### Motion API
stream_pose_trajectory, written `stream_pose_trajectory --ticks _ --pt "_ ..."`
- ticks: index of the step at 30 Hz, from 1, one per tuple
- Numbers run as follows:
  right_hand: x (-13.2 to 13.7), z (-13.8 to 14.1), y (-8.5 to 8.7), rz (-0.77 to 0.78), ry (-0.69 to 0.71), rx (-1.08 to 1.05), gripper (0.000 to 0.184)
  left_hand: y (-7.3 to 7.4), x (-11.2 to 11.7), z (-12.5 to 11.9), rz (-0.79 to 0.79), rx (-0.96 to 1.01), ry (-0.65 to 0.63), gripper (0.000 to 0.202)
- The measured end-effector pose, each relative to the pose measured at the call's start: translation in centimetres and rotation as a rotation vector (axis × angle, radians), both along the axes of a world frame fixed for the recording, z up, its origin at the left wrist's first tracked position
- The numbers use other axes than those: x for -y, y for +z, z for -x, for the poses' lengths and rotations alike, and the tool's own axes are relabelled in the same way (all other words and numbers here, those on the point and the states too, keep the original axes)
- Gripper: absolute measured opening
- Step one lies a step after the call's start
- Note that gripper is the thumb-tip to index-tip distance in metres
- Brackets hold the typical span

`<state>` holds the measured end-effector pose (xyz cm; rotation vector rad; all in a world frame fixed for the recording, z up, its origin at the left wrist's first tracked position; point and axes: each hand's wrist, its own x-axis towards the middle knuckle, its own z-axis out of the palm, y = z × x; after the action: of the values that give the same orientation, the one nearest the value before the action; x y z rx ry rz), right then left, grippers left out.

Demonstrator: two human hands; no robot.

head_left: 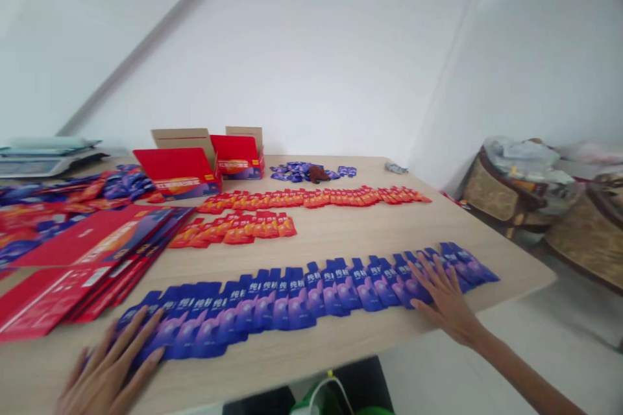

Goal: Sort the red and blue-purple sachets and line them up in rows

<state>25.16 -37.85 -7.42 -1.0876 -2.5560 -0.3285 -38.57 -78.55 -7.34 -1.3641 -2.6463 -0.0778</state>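
Observation:
A long overlapping row of blue-purple sachets (292, 298) lies along the near side of the table. At its left end, my left hand (111, 363) rests with fingers spread over the sachets there. Toward the right end, my right hand (445, 301) lies flat across several more, its fingers apart. Neither hand grips anything. Behind this row are a short row of red-orange sachets (257, 227) and a longer red-orange row (311, 198).
Flattened red cartons (53, 285) are stacked at left, by a heap of mixed sachets (29, 220). Two open red boxes (178, 175) stand behind. Loose blue sachets (299, 172) lie farther back. Chairs with bags (501, 188) are at right; the wooden table (350, 350) ends close to me.

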Motion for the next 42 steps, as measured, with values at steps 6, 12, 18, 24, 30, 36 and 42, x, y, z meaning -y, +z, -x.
stream_pose_trajectory --ticks 6,12,18,24,30,36,42 --pt "2.3 6.5 -0.3 0.069 0.287 0.070 0.080 1.2 -0.6 -1.1 -0.077 -0.014 -0.140 0.062" --pt "0.8 8.8 -2.0 0.154 0.395 0.116 0.075 2.2 -1.1 -1.6 -0.068 0.001 -0.146 0.060" --pt "-0.9 9.6 -1.8 0.268 0.396 0.141 0.074 2.5 -3.1 -0.2 -0.089 0.001 -0.198 0.059" --pt "-2.8 10.9 -2.0 0.280 0.388 0.122 0.073 2.2 -6.0 1.7 -0.113 0.000 -0.193 0.056" --pt "-3.6 10.9 -2.2 0.236 0.391 0.083 0.080 3.1 -6.2 2.7 -0.095 0.044 -0.231 0.059" --pt "2.0 14.6 1.9 0.139 0.472 0.028 0.081 7.1 -6.0 0.2 -0.023 0.180 -0.616 0.075" --pt "10.5 22.9 4.2 0.402 0.844 0.141 0.077 6.9 -6.1 -2.8 0.020 0.361 -0.668 0.072"
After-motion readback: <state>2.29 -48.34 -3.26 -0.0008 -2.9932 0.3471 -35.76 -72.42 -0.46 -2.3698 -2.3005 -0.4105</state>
